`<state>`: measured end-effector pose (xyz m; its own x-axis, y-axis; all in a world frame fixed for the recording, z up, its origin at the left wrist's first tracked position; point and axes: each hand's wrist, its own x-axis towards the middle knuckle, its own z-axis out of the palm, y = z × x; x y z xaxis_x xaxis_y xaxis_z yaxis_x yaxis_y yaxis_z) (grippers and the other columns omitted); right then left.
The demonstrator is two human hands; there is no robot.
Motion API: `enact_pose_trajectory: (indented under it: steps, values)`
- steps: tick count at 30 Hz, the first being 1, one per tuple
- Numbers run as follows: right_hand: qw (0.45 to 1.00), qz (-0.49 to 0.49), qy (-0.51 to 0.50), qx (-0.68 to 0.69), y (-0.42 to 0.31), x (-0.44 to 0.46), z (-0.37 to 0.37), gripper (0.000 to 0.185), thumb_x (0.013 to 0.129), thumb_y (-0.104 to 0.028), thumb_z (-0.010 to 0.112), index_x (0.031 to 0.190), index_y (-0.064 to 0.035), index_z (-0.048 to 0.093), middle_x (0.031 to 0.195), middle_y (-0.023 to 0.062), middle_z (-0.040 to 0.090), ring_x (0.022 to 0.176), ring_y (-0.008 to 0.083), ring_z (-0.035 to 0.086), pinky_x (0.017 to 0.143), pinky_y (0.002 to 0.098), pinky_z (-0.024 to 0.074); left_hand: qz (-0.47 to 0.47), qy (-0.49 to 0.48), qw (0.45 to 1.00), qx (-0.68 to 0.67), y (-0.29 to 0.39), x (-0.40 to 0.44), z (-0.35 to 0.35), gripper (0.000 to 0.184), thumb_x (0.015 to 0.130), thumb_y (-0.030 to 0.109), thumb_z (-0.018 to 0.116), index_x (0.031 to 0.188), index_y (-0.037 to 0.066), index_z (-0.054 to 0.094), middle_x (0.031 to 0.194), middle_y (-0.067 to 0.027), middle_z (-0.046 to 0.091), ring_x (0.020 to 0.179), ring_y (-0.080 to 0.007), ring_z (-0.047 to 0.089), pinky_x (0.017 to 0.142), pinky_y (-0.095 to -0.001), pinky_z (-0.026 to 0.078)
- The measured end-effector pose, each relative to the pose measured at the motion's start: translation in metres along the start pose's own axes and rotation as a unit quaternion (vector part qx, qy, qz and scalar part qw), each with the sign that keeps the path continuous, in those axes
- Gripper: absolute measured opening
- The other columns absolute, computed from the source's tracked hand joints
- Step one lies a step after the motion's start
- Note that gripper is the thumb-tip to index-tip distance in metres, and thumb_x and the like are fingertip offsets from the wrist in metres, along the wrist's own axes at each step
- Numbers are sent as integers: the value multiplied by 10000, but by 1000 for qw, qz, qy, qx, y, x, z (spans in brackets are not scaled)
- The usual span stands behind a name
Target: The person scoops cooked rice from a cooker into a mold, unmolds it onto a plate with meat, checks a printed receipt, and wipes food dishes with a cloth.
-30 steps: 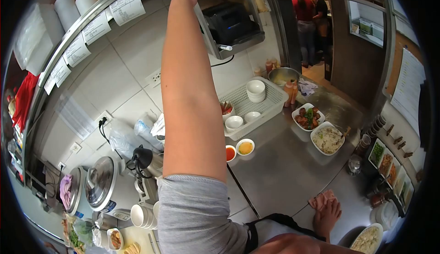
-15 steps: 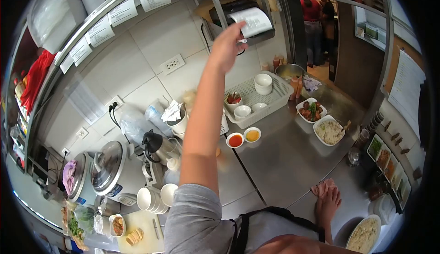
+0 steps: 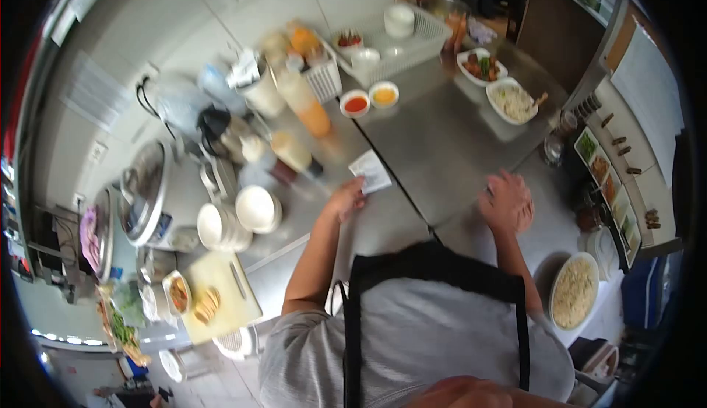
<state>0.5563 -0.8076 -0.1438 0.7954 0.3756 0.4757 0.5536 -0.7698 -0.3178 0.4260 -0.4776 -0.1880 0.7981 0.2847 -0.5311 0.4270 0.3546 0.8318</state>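
Note:
A small white printed paper slip [image 3: 370, 171] lies over the steel counter, left of the dark seam. My left hand [image 3: 346, 200] pinches it at its lower left corner. My right hand [image 3: 508, 202] is over the counter to the right of the seam, blurred by motion, so I cannot tell how its fingers are set. Beyond the slip sit two small sauce bowls, one with red sauce [image 3: 354, 104] and one with yellow sauce [image 3: 384, 95]. Blurred squeeze bottles [image 3: 303, 102] stand to the left of the slip.
A plate of rice [image 3: 512, 102] and a dish of meat with greens [image 3: 482, 66] stand at the back right. White bowls [image 3: 258, 209], a cutting board [image 3: 221, 301] and rice cookers [image 3: 147, 191] are at left. An oval rice dish [image 3: 574, 290] sits at right.
My left hand has come down from the wall printer to the counter with the slip. My right hand has moved further forward over the counter. The view has tilted down.

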Motion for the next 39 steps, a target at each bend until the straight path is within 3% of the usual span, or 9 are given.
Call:
enact_pose_trajectory:
  steps: [1,3,10,11,14,17,21,35,39]
  values:
    - [990,-6,18,139,-2,-6,38,322,601,-176,593,911,-111,531,1086,174,456,1039,340,403,890,423,282,-7,8,1000,-23,-16,-7,-3,387,830,319,486,1150,101,468,1012,-4,494,840,-142,452,724,-287,382]
    - [967,-75,-97,225,-37,-4,62,288,619,-173,588,898,-123,533,1130,156,432,1072,335,368,890,449,268,8,-7,998,-62,-31,-33,5,369,858,285,448,1172,92,449,987,-5,488,833,-140,458,702,-268,386]
    - [934,-177,-278,138,-124,-41,100,209,710,-189,518,914,-146,538,1229,133,336,1182,392,228,933,580,147,2,-18,1000,-6,-72,-82,22,410,875,235,424,1242,57,376,1006,-28,486,882,-116,445,756,-255,372]
    - [932,-178,-293,114,-126,-45,101,209,718,-191,509,922,-150,537,1231,134,333,1188,399,218,936,588,133,67,9,997,34,-82,-81,23,407,857,213,439,1220,35,392,1024,-57,499,895,-138,458,742,-254,374]
    - [933,-195,-279,113,-120,-52,104,214,728,-189,499,935,-153,536,1240,130,326,1190,399,213,933,592,133,263,107,927,247,-102,-73,20,374,768,144,523,1112,2,488,1114,-153,510,978,-253,476,755,-309,360]
    - [934,-198,-271,124,-121,-52,102,201,730,-181,498,925,-154,538,1247,125,320,1189,398,214,930,597,132,360,175,823,403,-84,-75,16,352,717,133,559,1055,35,541,1099,-139,520,942,-279,472,788,-341,341]
    - [934,-194,-277,116,-120,-51,104,195,721,-181,508,913,-168,539,1256,120,313,1191,401,208,926,604,125,396,212,765,462,-79,-65,13,321,647,144,626,966,117,606,1042,-49,548,843,-256,451,763,-359,338]
    - [929,-144,-333,79,-154,-45,100,198,688,-86,501,838,-190,578,1328,138,232,1236,423,87,941,603,78,373,231,754,489,-79,-67,17,341,614,176,663,950,138,614,1027,7,518,879,-233,429,740,-362,335]
    - [956,-100,-276,6,-130,-31,91,167,684,-86,513,790,-186,596,1329,139,237,1237,425,90,938,616,82,378,229,753,488,-79,-67,16,345,615,173,661,955,139,609,1022,5,512,875,-230,428,732,-364,333]
